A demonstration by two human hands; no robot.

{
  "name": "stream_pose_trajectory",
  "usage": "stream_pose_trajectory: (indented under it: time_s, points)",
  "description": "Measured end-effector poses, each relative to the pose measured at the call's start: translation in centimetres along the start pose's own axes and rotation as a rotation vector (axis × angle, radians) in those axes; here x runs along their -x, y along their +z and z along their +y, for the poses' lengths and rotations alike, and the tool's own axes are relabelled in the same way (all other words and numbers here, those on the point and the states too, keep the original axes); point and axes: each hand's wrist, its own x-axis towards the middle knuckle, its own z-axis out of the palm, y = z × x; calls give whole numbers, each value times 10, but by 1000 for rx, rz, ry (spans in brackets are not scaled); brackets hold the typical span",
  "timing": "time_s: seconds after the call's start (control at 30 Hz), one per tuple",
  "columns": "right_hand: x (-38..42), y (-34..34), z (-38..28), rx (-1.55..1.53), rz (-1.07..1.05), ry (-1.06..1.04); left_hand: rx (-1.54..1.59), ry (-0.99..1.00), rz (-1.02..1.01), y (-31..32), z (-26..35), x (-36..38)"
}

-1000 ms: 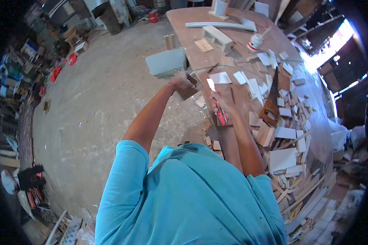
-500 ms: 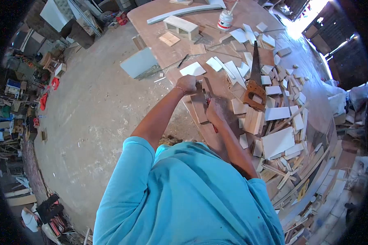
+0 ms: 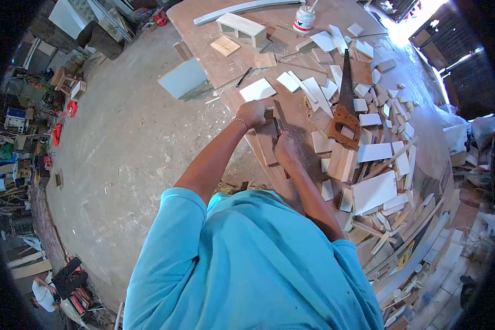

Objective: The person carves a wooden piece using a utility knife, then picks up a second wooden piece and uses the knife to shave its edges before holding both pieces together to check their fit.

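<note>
My left hand [image 3: 252, 113], with a beaded bracelet at the wrist, is closed around the far end of a wooden block [image 3: 267, 144] at the table's near edge. Just right of it, my right hand [image 3: 286, 148] grips a slim tool with red parts [image 3: 279, 129]. Its narrow dark end points away from me along the block's upper right side; the kind of tool I cannot tell. A white board piece [image 3: 258, 89] lies just beyond my left hand. To the right, a handsaw [image 3: 345, 124] with a wooden handle rests among offcuts.
Wood offcuts [image 3: 375, 192] cover the right of the table [image 3: 231, 69]. Farther back are a white bottle [image 3: 304, 20], a small wooden frame [image 3: 242, 26] and a dark pencil-like stick [image 3: 244, 77]. A pale panel [image 3: 182, 78] leans by the left edge. Another person [image 3: 44, 294] is at lower left.
The view has shifted slightly, with the far table items a little higher. Both hands keep nearly the same place and grip. Less of the red tool shows below my right hand.
</note>
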Motion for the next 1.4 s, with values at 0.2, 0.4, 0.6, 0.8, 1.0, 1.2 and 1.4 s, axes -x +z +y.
stream_pose_trajectory:
  time_s: [0.2, 0.4, 0.6, 0.8, 1.0, 1.2, 1.4]
  points:
    - [5, -6, -15, -5, -24, 191, 11, 23, -21, -4, 3, 0]
    - [-16, -4, -11, 105, -81, 143, 3, 8, -81, -14, 8, 7]
    - [-7, -36, -47, 123, -147, 178, 88, 184, 151, 4, 4, 14]
    - [-46, 44, 2, 410, -123, 101, 26, 149, 115, 16, 8, 17]
    - [-47, 33, 29, 138, -7, 37, 117, 347, 405, 21, 4, 19]
    - [-26, -13, 4, -326, -245, 169, -63, 64, 60, 1, 17, 15]
    - [-21, 16, 15, 7, 93, -8, 82, 88, 153, 7, 7, 8]
